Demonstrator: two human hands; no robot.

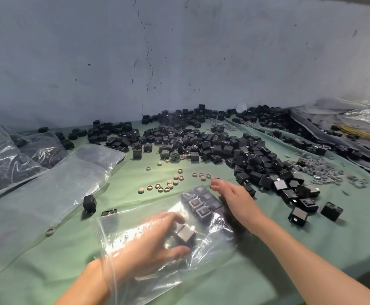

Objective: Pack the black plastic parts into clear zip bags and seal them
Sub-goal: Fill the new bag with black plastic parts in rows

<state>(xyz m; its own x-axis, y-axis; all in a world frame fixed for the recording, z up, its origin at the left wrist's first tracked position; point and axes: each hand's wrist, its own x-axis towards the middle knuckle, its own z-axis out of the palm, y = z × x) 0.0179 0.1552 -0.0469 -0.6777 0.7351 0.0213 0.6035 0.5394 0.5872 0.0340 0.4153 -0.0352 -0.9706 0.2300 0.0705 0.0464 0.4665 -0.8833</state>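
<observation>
Bag (212, 256) lying on green surface (333, 238), near pile (234, 150) of black parts. Left grip (148, 243), inside bag, curls round 1 part (185, 235); right grip (234, 199), fingers straight, rests at bag's far end.

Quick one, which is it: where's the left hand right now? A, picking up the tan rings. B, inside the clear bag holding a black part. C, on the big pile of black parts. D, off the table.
B: the left hand shows through the clear zip bag, its fingers curled round a black part.
</observation>
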